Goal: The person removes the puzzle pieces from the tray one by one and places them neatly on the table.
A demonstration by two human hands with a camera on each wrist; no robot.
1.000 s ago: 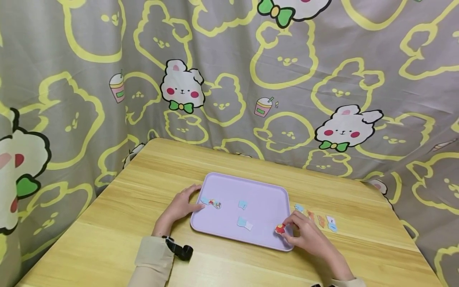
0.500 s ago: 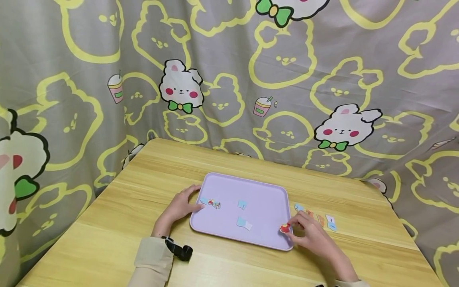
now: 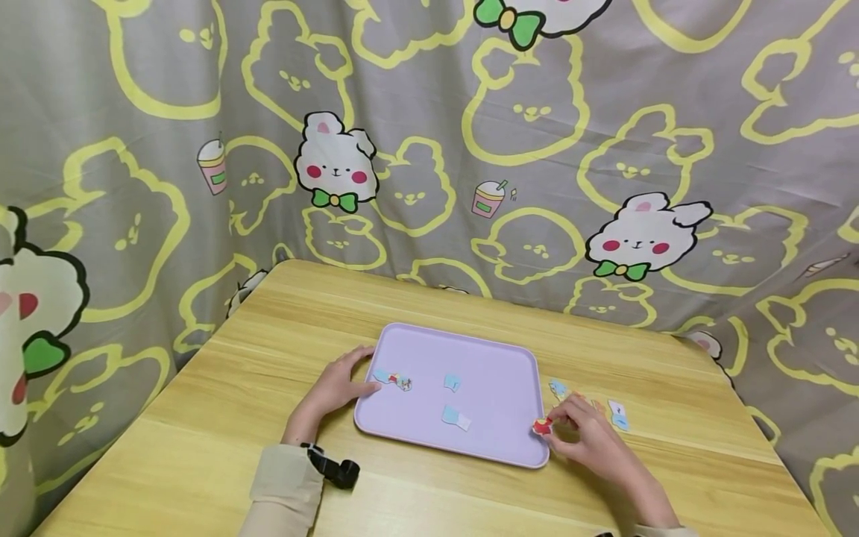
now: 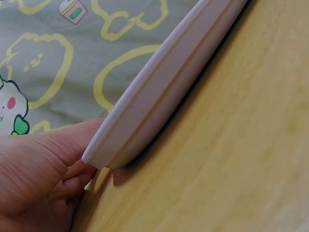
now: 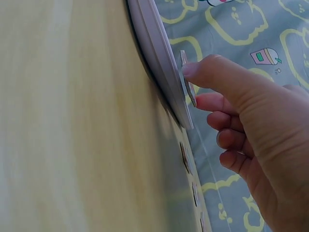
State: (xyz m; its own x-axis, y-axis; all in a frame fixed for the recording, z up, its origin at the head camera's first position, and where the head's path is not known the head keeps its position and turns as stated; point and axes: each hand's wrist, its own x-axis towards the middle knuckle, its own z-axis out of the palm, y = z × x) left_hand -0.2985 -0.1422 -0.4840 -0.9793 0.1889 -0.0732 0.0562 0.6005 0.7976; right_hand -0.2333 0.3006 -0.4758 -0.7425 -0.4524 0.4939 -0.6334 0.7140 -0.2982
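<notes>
Between thumb and index finger, my right hand (image 3: 593,440) pinches a small red, flat puzzle piece (image 3: 542,426). It is held just over the right rim of the lilac tray (image 3: 496,373); in the right wrist view the piece (image 5: 189,82) appears edge-on, slightly apart from the rim. My left hand (image 3: 338,384) holds the tray's left edge, its thumb over the rim (image 4: 96,150). Inside the tray, by that thumb, lies a joined strip of pieces (image 3: 394,380). Farther right are a light blue piece (image 3: 452,382) and a blue-and-white piece or pair (image 3: 456,418).
On the wooden table (image 3: 302,298), right of the tray, lie several more pieces. A blue one (image 3: 558,388) and a white-and-blue one (image 3: 619,415) show; orange ones are partly behind my right hand. A patterned curtain (image 3: 416,194) hangs behind the table.
My right hand has carried the red puzzle piece rightward, from over the tray's right part to its right rim. The left hand stays at the tray's left edge.
</notes>
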